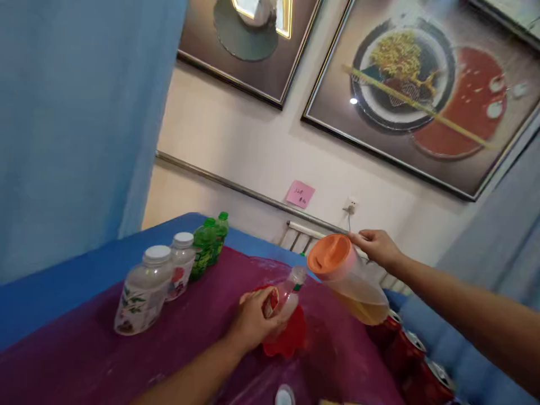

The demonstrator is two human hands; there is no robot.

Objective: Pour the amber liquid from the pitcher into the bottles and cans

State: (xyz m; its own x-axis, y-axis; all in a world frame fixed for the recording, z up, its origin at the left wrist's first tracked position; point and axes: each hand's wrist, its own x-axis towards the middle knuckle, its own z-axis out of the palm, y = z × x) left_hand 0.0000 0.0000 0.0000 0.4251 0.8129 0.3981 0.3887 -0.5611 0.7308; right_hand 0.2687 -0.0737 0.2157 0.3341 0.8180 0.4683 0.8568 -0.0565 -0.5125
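My left hand (255, 318) is wrapped round a clear plastic bottle (289, 301) with a red label; its uncapped mouth points up and to the right. Beneath the bottle lies a red scalloped dish (287, 343). Gripped in my right hand (377, 247) is a translucent pitcher (358, 292) with an orange lid. The pitcher leans toward the bottle, lid end at the upper left, and amber liquid sits in its lower part. A small gap separates the lid from the bottle's mouth. I see no stream of liquid between them.
White-capped jars (143, 295) and green bottles (206, 247) stand at the left of the purple-covered table (185, 349). Several red cans (407, 351) line its right edge. A small white-topped item (285, 395) is at the front. Behind are a metal rail (236, 185) and framed pictures.
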